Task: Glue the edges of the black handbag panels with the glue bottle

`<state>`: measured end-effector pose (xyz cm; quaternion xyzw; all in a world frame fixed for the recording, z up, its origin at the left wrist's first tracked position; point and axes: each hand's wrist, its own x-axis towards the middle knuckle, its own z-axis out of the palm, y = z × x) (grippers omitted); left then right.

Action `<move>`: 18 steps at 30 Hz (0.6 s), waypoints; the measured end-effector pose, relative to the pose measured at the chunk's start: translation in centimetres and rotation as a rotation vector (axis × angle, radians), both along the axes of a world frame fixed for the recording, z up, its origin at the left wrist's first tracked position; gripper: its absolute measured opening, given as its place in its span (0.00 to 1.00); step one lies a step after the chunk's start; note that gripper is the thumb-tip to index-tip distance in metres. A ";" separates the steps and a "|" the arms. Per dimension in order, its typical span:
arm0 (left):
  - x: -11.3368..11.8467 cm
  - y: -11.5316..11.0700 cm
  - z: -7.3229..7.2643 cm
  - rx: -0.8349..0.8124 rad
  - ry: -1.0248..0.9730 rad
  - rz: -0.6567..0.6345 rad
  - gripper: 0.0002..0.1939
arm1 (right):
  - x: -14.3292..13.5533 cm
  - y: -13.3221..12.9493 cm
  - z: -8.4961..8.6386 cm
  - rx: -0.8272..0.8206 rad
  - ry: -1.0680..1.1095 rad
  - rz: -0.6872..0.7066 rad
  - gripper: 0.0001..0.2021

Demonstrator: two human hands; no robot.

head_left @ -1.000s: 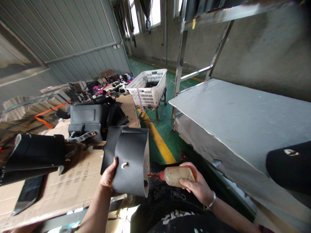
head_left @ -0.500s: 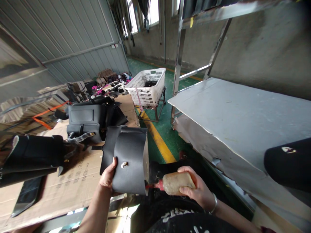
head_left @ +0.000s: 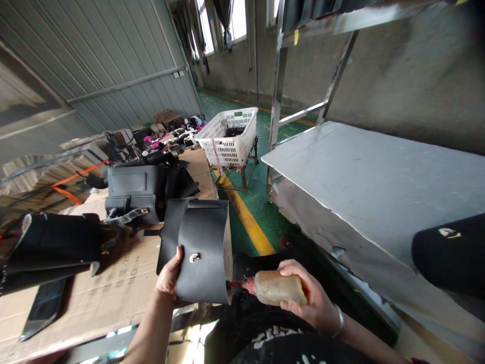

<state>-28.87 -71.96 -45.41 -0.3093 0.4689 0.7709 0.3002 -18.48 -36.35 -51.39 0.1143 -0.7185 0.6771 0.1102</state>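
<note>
My left hand (head_left: 169, 275) grips a curved black leather bag piece (head_left: 204, 247) with a small gold clasp, holding it upright above the edge of a cardboard-covered table (head_left: 113, 283). My right hand (head_left: 308, 298) holds a tan squeeze bottle (head_left: 275, 288) on its side. Its red nozzle touches the pale inner edge of the leather piece at the lower right. My lap in dark clothing lies below both hands.
Finished black bags (head_left: 136, 189) and a black bag (head_left: 53, 247) lie on the cardboard at left. A white plastic basket (head_left: 231, 134) stands on a frame behind. A grey board table (head_left: 371, 182) with a metal rack fills the right, with a black item (head_left: 450, 253) on it. Green floor with a yellow line runs between.
The bottle's nozzle has moved left, from just off the leather piece's edge to touching its lower inner edge. My left hand and the leather piece have barely shifted.
</note>
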 end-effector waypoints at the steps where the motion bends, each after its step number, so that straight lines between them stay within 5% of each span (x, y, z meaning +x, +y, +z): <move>1: 0.0 0.1 0.1 -0.003 -0.007 0.001 0.41 | 0.0 0.0 0.2 0.006 0.025 0.008 0.20; 6: -0.1 0.3 0.3 -0.004 -0.028 0.014 0.40 | 0.0 -0.1 1.0 0.043 0.104 0.093 0.20; 10: -0.4 0.3 0.5 0.004 -0.035 0.034 0.38 | -0.1 -0.5 0.3 0.016 0.072 0.002 0.20; 14: -0.5 0.3 0.5 -0.012 -0.026 0.056 0.38 | -0.9 -0.8 -0.2 -0.080 -0.127 -0.125 0.20; 18: -0.1 0.3 0.1 -0.021 0.010 0.039 0.36 | -1.5 -1.1 -0.5 -0.271 -0.452 -0.046 0.23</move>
